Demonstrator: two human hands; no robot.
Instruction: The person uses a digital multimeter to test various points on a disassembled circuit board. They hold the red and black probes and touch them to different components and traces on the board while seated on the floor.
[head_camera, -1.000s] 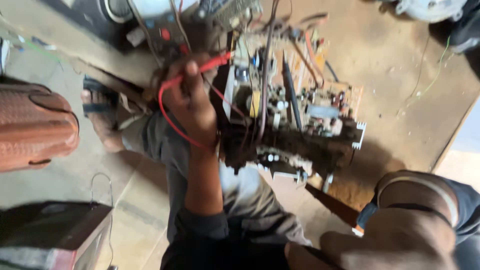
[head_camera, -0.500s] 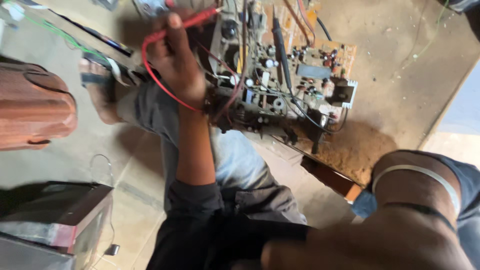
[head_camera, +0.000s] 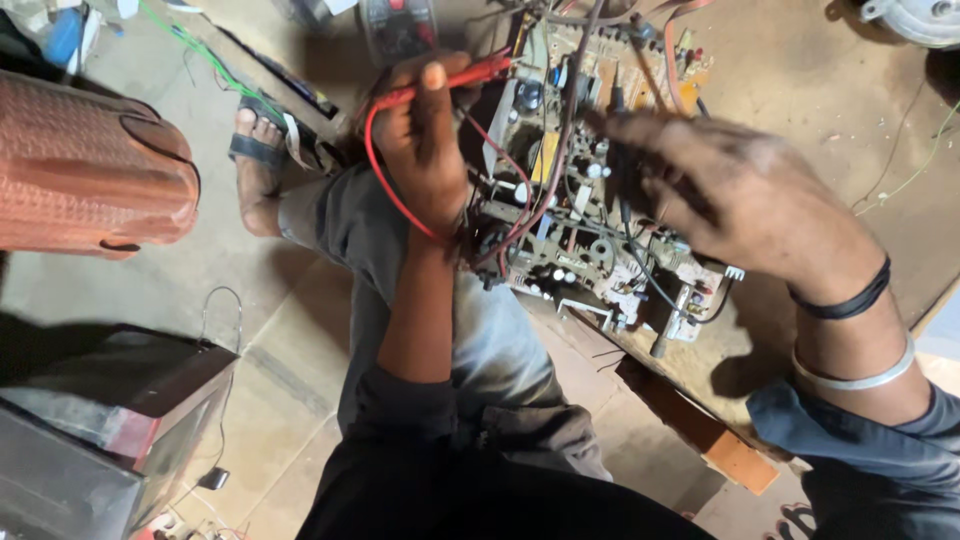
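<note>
Head view, the only one. Left hand (head_camera: 425, 150) at about 11 o'clock from frame centre, fingers folded shut around a red probe (head_camera: 455, 80) and its looping red lead (head_camera: 385, 190), probe tip aimed toward 2 o'clock at the near edge of the circuit board (head_camera: 590, 215). Board propped on the wooden desk (head_camera: 800, 90), long axis running from 12 o'clock down toward 4 o'clock, crowded with components and dark wires. Right hand (head_camera: 745, 195) at 2 o'clock, fingers spread apart and empty, hovering over the board's right half, fingertips pointing toward 10 o'clock; contact with the board impossible to tell through the blur. Both hands close to the board, left one at its left rim, right one directly above. Off at 9 o'clock, a ribbed copper-coloured cylinder (head_camera: 90, 170); at 7 o'clock, a dark boxy casing (head_camera: 110, 420) on the floor.
</note>
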